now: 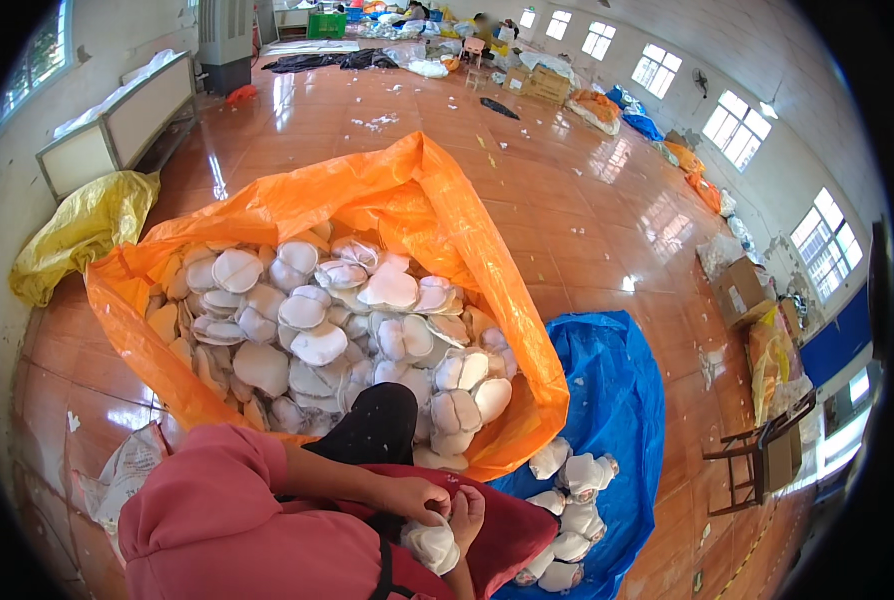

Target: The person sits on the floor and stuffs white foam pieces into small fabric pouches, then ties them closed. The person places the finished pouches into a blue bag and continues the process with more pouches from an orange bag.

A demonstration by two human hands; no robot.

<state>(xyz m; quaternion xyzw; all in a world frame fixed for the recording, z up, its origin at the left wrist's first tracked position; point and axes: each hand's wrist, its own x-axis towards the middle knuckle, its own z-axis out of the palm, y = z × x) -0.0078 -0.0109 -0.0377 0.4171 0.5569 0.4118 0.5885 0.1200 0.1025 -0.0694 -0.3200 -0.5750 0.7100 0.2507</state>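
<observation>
My left hand (419, 498) is closed, its fingers bent down at the top of a rounded white padded piece (432, 546) above my lap. Close beside it, my right hand (467, 516) has its fingers drawn together in a pinch; what is between them is too small to tell. The padded piece hangs below both hands, against the right wrist. A large orange sack (487, 290), rolled open, stands in front of me, full of similar white padded pieces (319, 342), many of them in stacked bundles. More white bundles (579, 520) lie on a blue sheet (607, 390) at my right.
A yellow sack (92, 232) lies at the left wall, near a long white-panelled bench (117, 125). A wooden chair (762, 460) stands at the right. Cardboard boxes (742, 292) and bags line the right wall. Scraps are scattered over the shiny tiled floor (587, 230).
</observation>
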